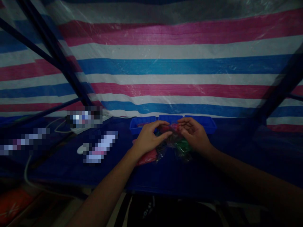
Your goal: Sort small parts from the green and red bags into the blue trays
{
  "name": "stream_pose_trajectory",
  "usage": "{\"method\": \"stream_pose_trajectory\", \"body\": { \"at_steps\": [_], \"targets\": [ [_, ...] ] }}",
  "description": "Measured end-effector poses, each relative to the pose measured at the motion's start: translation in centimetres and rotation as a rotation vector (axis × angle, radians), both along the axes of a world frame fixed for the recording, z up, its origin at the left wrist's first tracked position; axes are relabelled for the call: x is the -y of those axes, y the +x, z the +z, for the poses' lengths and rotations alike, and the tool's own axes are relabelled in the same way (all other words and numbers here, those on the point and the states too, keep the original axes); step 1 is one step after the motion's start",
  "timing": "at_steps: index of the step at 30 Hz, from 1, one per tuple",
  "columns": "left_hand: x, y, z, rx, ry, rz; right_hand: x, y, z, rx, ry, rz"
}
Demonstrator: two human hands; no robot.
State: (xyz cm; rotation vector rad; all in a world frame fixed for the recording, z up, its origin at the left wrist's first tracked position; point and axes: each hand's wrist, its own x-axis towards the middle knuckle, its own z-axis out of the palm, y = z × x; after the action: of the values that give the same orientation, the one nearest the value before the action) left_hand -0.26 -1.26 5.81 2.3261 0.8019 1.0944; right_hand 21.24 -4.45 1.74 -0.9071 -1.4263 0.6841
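My left hand (149, 136) is above a blue table, its thumb and index finger apart in a curve, with no held thing showing between them. My right hand (196, 135) faces it, with thumb and fingers bent round the edge of a small pink see-through packet (174, 126); the exact hold is dim. Below the hands lie clear plastic bags: one with green contents (184, 145) under my right hand, and a pinkish-red one (148, 157) under my left wrist. Dark bag contents between them are hard to make out.
Three blue trays (210, 125) stand in a row behind my hands. To the left are a white rounded object (82, 148), a blurred-out item (101, 147) and a white power strip (81, 128) with cables. Dark metal posts (53, 52) frame a striped tarp (175, 66).
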Motion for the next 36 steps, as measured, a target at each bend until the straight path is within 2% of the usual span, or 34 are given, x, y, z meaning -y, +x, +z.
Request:
{"method": "stream_pose_trajectory", "body": {
  "at_steps": [6,9,15,19,23,27,30,32,36],
  "targets": [
    [-1.0,0.1,-0.8,0.132,-0.090,0.018,0.1,-0.1,0.3,-0.005,-0.056,0.092],
    [-1.1,0.1,-0.9,0.182,-0.117,0.017,-0.3,-0.3,-0.1,-0.055,-0.090,0.093],
    [-1.0,0.2,-1.0,0.174,-0.224,-0.051,-1.1,0.2,-0.6,-0.135,-0.158,0.093],
    [-1.1,0.1,-1.3,0.123,-0.248,-0.070,-1.1,0.5,-0.5,-0.146,-0.154,0.034],
    [-1.2,0.0,-1.7,0.044,-0.178,-0.043,-1.0,0.6,-0.3,-0.108,-0.119,-0.038],
    [-1.2,-0.1,-1.7,-0.092,-0.062,-0.010,-0.7,0.5,0.1,0.001,-0.137,-0.003],
    [-1.2,-0.1,-1.6,-0.123,-0.048,-0.008,-0.7,0.5,0.1,0.048,-0.139,0.009],
    [-1.2,-0.1,-1.5,-0.091,-0.014,0.020,-0.9,0.6,0.0,0.015,-0.134,-0.034],
    [-0.7,0.2,-1.0,-0.104,0.196,0.072,-1.3,0.8,-0.2,-0.108,-0.115,-0.145]
  ]
}}
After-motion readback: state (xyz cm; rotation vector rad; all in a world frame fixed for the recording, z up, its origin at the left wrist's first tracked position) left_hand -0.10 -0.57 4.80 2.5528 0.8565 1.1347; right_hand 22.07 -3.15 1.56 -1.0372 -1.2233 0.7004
